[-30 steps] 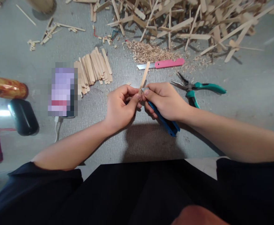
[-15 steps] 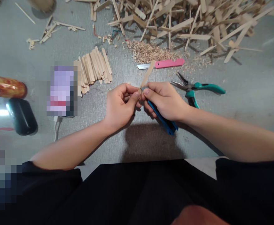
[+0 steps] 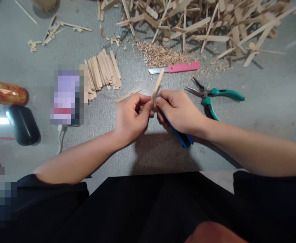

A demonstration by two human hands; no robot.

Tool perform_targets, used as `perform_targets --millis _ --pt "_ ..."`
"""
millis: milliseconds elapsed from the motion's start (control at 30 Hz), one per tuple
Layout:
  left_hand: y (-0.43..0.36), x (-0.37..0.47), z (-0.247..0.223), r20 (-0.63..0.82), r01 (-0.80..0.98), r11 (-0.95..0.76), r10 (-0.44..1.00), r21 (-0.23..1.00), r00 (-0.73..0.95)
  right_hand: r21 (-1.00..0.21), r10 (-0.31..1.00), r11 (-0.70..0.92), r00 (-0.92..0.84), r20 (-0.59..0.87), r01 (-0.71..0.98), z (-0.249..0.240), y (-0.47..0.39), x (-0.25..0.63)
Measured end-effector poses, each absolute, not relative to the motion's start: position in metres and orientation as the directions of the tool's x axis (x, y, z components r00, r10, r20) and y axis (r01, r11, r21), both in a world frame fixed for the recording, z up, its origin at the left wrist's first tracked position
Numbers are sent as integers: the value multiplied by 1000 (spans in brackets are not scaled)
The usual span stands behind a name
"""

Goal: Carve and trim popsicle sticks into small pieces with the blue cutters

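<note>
Between thumb and fingers, my left hand (image 3: 135,113) pinches a wooden craft stick (image 3: 158,81) that points up and to the right. My right hand (image 3: 177,108) is wrapped around a blue utility knife (image 3: 182,137), its handle end sticking out below the palm. The knife's blade end is close to the stick's lower part, beside my left fingertips; whether it touches the wood I cannot tell. Another craft stick (image 3: 128,96) lies on the table just behind my left hand. Beyond both hands rests a pink-handled cutter (image 3: 183,67), near a heap of wood shavings (image 3: 160,55).
Green-handled pliers (image 3: 210,94) lie to the right. A large pile of joined craft sticks (image 3: 188,23) fills the back. On the left are a row of loose sticks (image 3: 102,71), a blurred phone (image 3: 65,96) on a cable, a dark computer mouse (image 3: 24,125) and an orange cylinder (image 3: 6,92).
The held stick has turned more upright in my left fingers. My right hand and knife have shifted slightly right, and the stick behind my left hand now shows.
</note>
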State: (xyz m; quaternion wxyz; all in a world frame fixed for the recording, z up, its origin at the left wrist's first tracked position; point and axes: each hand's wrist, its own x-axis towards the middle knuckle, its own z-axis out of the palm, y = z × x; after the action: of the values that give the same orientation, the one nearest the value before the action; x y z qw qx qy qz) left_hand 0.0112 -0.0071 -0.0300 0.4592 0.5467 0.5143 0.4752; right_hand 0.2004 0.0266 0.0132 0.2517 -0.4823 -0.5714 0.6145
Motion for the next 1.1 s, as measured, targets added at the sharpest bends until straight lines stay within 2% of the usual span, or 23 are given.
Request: perform_targets --millis 367,667,1100 --pt "2 8 -21 -13 60 12 1000 998 22 -950 777 -309 -566 -275 36 7 36 207" --pt "-1 12 -15 -53 27 53 998 998 -18 -945 798 -316 -563 -217 -83 4 38 209" --pt "-3 17 -21 -16 88 23 997 996 -77 -956 831 -292 -485 -274 40 9 31 202"
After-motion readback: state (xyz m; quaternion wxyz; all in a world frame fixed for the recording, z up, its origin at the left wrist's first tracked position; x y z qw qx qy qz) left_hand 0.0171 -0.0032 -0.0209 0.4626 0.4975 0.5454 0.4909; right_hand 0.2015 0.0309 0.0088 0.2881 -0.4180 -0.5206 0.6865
